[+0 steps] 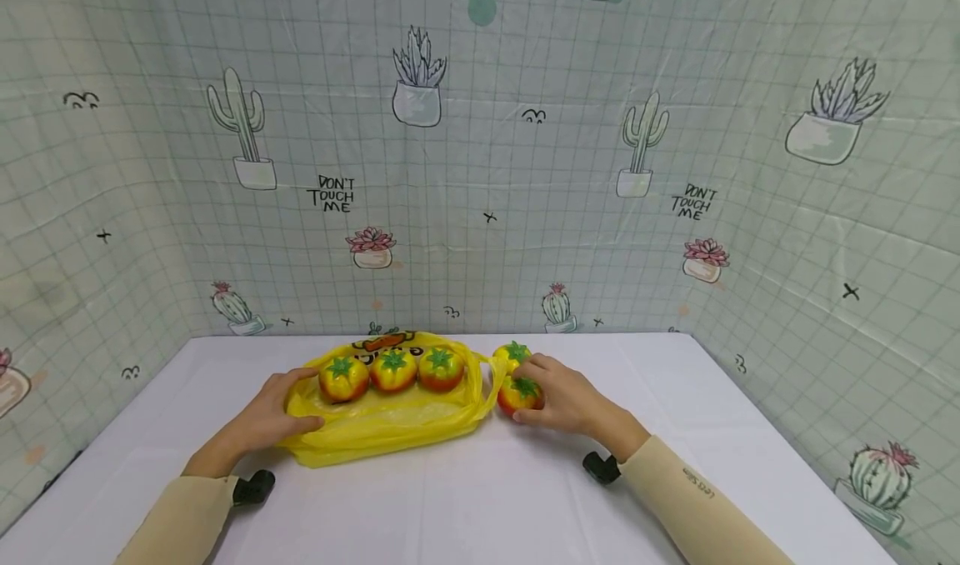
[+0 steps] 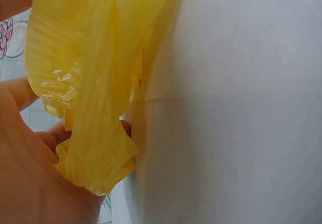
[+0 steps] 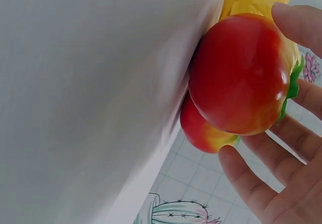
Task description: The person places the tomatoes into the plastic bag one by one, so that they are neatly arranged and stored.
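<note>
- Beige sleeves (image 1: 693,498) cover my forearms above the white bench (image 1: 465,515).
- Right hand (image 1: 562,394): my fingers spread apart around the nearer red-yellow fruit (image 3: 239,78); I cannot tell whether they touch it.
- Farther fruit (image 3: 199,130) sits just behind that one.
- Left hand (image 1: 262,411): thumb and fingers apart at the yellow bag (image 1: 390,436), whose plastic surrounds three fruits (image 1: 393,373) in a row.
</note>
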### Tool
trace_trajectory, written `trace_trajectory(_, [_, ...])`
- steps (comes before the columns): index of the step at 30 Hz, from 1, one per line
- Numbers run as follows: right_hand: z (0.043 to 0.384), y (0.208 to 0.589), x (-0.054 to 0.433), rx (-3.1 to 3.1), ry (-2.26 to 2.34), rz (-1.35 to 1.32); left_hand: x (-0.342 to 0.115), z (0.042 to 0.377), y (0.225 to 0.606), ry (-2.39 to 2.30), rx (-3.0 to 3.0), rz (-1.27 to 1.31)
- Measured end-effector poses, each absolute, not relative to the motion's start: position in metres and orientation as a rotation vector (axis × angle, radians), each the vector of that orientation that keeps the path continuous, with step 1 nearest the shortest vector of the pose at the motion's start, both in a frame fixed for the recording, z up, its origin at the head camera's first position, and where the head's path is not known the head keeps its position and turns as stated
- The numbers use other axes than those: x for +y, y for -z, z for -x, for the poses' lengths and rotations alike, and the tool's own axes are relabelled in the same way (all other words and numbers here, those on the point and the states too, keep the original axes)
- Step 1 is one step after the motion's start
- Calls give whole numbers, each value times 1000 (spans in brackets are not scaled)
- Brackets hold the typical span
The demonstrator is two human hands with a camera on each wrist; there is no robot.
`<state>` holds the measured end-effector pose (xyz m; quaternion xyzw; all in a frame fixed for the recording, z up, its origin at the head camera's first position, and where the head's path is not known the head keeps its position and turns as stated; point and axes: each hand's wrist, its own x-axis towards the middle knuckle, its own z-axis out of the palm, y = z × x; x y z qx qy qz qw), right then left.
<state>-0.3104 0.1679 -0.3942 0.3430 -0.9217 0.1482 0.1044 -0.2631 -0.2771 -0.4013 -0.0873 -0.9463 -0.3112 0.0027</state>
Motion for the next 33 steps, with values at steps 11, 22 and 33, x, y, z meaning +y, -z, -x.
trace_trajectory(11, [310,395,167,-2758,-477,-1001,-277,263,404,963,-2955,290])
trace_trajectory(22, [310,396,167,-2703,-560,-1066,-277,262,402,969,-2948,288])
trace_trajectory(33, [310,396,167,-2727,-558,-1040,-277,262,402,972,-2959,276])
